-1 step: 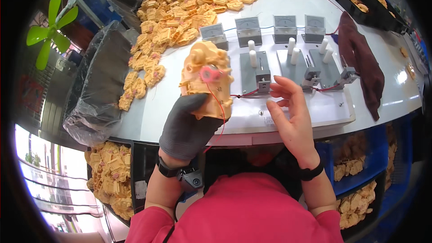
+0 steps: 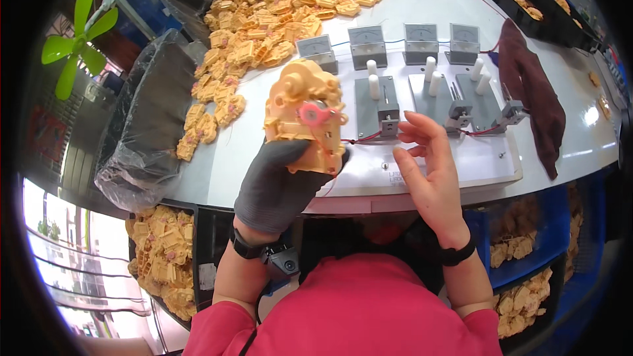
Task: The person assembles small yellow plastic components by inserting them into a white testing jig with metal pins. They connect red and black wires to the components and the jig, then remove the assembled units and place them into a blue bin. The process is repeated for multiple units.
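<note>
Left hand [image 2: 277, 184], in a dark grey glove, clasped round a yellow plastic gearbox housing with a pink gear [image 2: 305, 113], raised above the front edge of the white bench [image 2: 231, 158]. Right hand [image 2: 428, 178] bare, fingers loosely spread, holding nothing, hovering by the red wire [image 2: 366, 138] at a grey metal test fixture [image 2: 379, 107]. Heaped at the bench's far left corner, many more yellow housings [image 2: 264, 20].

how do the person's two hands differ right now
The left hand wears a dark grey glove; the right hand is bare. The left hand grips a yellow plastic gearbox raised off the white table; the right hand holds nothing, fingers spread by the red wires. Both wear black wristbands.
</note>
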{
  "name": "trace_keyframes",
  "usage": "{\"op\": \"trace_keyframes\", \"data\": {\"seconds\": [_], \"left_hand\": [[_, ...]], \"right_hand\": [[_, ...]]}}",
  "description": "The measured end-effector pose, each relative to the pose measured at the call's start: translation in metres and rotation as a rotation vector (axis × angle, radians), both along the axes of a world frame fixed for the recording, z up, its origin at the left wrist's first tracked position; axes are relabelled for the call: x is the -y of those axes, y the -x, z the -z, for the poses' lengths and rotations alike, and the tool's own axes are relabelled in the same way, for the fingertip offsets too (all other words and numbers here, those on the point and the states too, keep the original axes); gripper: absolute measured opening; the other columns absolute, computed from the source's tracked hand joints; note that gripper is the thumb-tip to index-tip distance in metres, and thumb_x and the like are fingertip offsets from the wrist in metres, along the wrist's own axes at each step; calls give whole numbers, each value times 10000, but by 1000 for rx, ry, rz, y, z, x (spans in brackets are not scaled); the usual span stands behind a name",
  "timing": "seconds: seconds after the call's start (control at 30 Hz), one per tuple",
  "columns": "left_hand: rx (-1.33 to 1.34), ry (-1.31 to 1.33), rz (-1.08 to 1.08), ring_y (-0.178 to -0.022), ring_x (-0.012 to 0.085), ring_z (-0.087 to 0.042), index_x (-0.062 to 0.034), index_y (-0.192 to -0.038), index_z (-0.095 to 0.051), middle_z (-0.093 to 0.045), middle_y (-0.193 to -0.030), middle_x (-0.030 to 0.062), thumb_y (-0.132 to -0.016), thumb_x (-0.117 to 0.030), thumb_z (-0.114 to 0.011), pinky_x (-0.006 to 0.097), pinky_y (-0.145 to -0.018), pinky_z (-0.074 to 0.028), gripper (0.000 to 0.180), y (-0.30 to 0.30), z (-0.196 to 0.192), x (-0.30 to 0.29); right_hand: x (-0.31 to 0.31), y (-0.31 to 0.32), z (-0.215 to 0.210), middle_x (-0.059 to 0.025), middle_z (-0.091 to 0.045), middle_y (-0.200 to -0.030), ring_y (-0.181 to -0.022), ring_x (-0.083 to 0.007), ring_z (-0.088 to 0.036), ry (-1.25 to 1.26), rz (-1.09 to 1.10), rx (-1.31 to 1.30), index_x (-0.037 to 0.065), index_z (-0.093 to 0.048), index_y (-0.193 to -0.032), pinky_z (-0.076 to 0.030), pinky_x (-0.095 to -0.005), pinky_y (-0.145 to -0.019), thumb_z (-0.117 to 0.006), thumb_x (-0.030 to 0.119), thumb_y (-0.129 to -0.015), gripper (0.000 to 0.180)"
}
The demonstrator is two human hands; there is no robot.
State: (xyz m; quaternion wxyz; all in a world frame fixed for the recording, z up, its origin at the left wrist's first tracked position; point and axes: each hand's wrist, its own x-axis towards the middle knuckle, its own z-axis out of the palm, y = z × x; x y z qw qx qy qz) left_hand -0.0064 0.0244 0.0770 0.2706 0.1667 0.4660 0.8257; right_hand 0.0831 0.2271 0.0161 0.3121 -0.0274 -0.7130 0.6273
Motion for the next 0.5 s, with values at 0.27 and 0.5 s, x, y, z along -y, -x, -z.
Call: {"op": "trace_keyframes", "data": {"seconds": [0.27,0.5], "left_hand": [[-449,530,9,-1170,197,-603,-51,-1353,-475,-586,-1281,102,-774,10,-757,336,-979,-515,647,-19,-43,-11],[-591,529,-83,-1191,185,-587,-61,-1306,-486,-585,-1256,81,-787,38,-762,327,-1003,-500,596,-22,-18,-19]], "right_hand": [[-4,-9,-22,-73,-592,-1184,-894,-122,-562,8,-95,-193,55,-512,-1380,-458,-269,-801,-755,126,-853,585],[-4,-12,-29,-39,-601,-1151,-855,-94,-589,37,-265,-182,66,-547,-1284,-502,-253,-746,-820,137,-814,548]]}}
